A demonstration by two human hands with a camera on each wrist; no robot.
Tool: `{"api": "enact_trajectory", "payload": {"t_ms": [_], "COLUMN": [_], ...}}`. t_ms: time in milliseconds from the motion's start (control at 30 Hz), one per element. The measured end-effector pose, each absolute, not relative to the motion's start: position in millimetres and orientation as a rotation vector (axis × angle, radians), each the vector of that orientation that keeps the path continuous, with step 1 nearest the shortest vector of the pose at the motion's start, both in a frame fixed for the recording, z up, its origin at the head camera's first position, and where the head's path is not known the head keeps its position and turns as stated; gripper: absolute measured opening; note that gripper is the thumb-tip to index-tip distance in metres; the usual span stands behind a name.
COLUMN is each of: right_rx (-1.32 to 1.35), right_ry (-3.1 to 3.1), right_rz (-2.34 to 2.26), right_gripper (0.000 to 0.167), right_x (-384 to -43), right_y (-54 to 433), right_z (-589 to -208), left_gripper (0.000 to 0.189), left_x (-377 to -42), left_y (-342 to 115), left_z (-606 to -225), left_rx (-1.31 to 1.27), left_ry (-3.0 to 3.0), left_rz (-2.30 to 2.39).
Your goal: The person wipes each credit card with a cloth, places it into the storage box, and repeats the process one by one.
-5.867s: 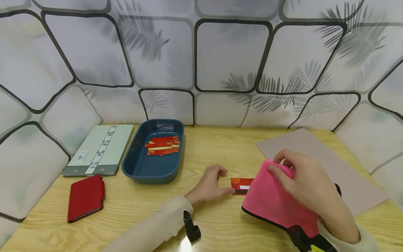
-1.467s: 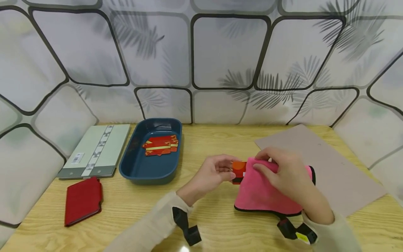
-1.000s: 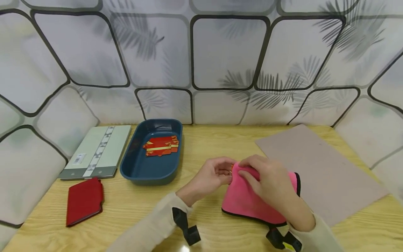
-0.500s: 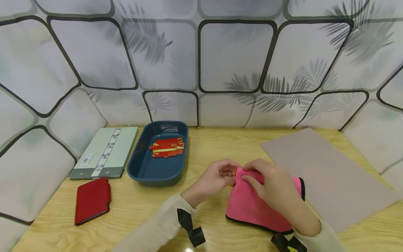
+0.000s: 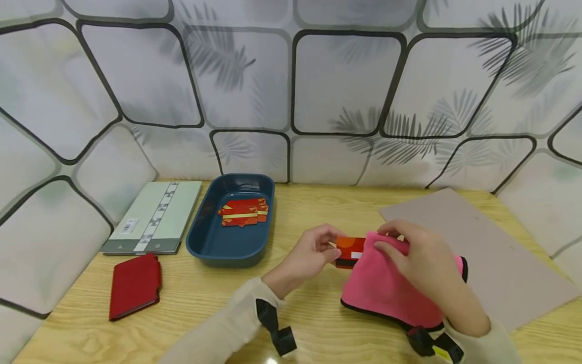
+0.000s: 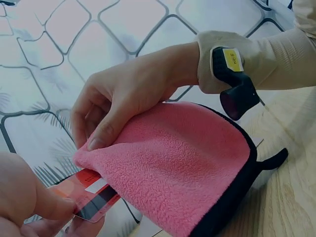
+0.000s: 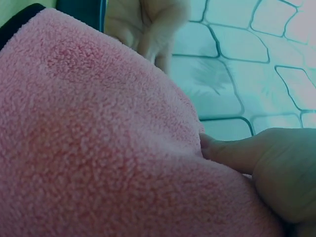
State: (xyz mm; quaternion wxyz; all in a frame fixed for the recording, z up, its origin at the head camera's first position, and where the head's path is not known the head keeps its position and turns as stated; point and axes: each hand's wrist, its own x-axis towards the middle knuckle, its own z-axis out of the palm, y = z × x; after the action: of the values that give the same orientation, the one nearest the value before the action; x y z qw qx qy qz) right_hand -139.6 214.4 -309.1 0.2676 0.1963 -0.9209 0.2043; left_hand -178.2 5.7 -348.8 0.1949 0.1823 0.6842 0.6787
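Note:
My left hand (image 5: 309,255) pinches one end of a red bank card (image 5: 347,248) with a black stripe and a white strip. The card is held up off the table, its other end covered by a pink plush cloth (image 5: 386,290) with black edging. My right hand (image 5: 425,265) grips the cloth near its upper edge, thumb on the near side. In the left wrist view the cloth (image 6: 173,158) drapes over part of the card (image 6: 94,197). The right wrist view is mostly filled by the cloth (image 7: 98,128), which hides the card there; the right thumb (image 7: 232,153) presses into it.
A blue tray (image 5: 200,237) holding several red and gold cards (image 5: 243,212) stands left of the hands. Further left are a pale green folder (image 5: 154,217) and a red notebook (image 5: 135,287). A greyish board (image 5: 482,263) lies at right. A patterned wall rises behind.
The left hand has picked up the card from the table. The cloth slid left over nearly all of it, then moved back right in the last half second, uncovering more of the card.

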Motion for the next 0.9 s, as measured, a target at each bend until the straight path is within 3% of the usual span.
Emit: {"api": "enact_trajectory", "payload": {"t_ms": [400,900], "right_rx": [0.467,0.631], "right_ry": [-2.477,-2.428], "right_rz": [0.497,0.519], "right_gripper": [0.021,0.022], "right_x": [-140,-140], "right_y": [226,199], "right_z": [-300,-316], "left_gripper": [0.029,0.032], "left_x": [-177,-175], "left_y": [10,14], "left_z": [-347,-349], "left_rx": [0.448,0.448], "left_ry": [1.927,1.873], "left_rz": [1.953,1.908]}}
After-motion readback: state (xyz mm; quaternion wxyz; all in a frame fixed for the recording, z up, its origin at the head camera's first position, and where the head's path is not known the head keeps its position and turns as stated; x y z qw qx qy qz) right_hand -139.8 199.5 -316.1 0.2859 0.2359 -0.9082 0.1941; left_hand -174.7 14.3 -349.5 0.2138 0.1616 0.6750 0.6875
